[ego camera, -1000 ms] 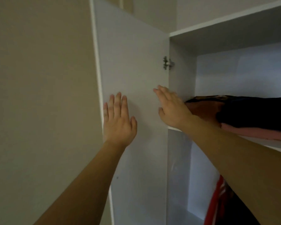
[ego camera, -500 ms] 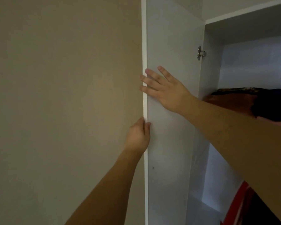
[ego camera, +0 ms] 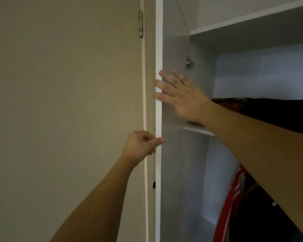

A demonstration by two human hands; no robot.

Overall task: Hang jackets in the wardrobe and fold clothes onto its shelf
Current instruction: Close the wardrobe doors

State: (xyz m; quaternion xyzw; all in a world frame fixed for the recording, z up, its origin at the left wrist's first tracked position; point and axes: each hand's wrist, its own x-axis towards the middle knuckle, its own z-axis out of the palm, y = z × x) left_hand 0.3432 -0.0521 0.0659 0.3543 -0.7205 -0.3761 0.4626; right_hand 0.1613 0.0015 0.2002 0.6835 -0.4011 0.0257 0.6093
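Step in hand: judged as swinging the wardrobe door [ego camera: 173, 49] shut; folded clothes already lie on the shelf and a jacket hangs below.
Door position: seen nearly edge-on, with its white front edge [ego camera: 158, 110] facing the camera and its hinge [ego camera: 189, 62] on the inner side.
Left hand [ego camera: 141, 145]: fingers curled, thumb and fingers pinching the front edge below shelf height.
Right hand [ego camera: 182, 95]: fingers straight and slightly spread, flat against the door's inner face, fingertips reaching the front edge; it holds nothing.
Folded clothes [ego camera: 273, 112]: dark stack on the shelf [ego camera: 198, 130], just behind the right wrist.
Jacket [ego camera: 233, 198]: red with white stripes, hanging in the lower compartment.
Technique: guide the door by its edge with the left hand; withdraw the right hand from the inner face before the gap narrows.
Caution: keep fingertips clear of the closing edge and the hinge side.
Surroundings: beige wall [ego camera: 59, 102] at left; a room-door hinge [ego camera: 141, 23] shows beside the wardrobe.
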